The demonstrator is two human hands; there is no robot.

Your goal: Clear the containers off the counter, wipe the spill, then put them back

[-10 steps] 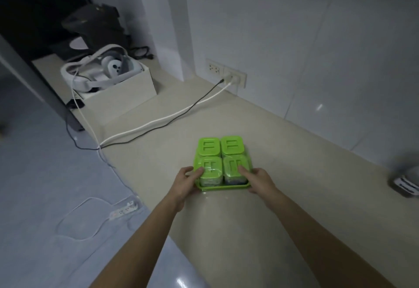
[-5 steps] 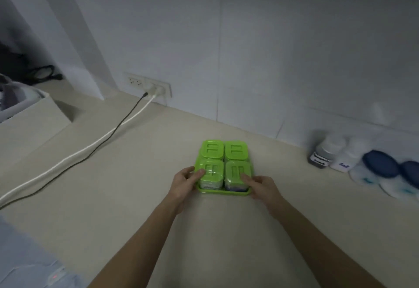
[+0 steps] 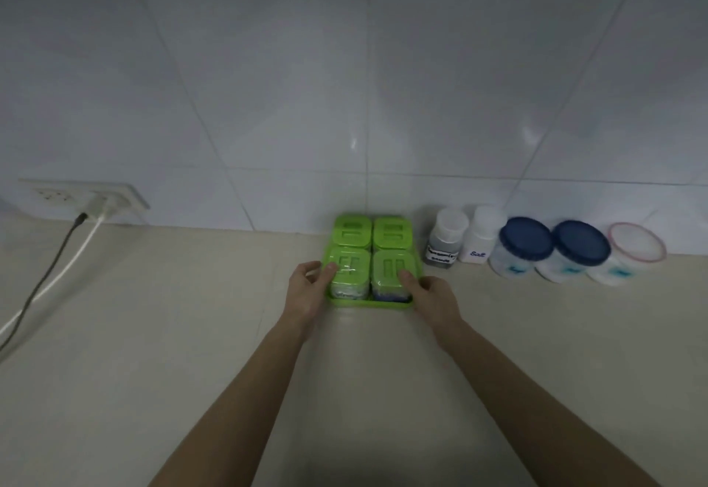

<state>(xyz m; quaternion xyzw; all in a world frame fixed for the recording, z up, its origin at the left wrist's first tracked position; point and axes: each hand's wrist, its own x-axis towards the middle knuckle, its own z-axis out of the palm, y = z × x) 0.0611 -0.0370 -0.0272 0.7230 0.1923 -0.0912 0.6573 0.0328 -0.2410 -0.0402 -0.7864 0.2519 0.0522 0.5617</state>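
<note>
Both hands, left hand [image 3: 306, 287] and right hand [image 3: 429, 295], grip the green tray [image 3: 367, 303] of four lidded tubs against the wall beside the jars [image 3: 551, 252] — looks like the putting-back stage, nearly done.

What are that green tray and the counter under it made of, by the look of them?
The green tray looks like moulded plastic: bright uniform colour, thin raised rim, slight sheen. The counter seems to be polished stone or tile, pale beige and faintly reflective; which of these is unclear.

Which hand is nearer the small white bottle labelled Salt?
Right. The right hand grips the right front corner of the green plastic tray, just left of and in front of the small white bottle labelled Salt. The left hand holds the tray's far, left side.
</note>
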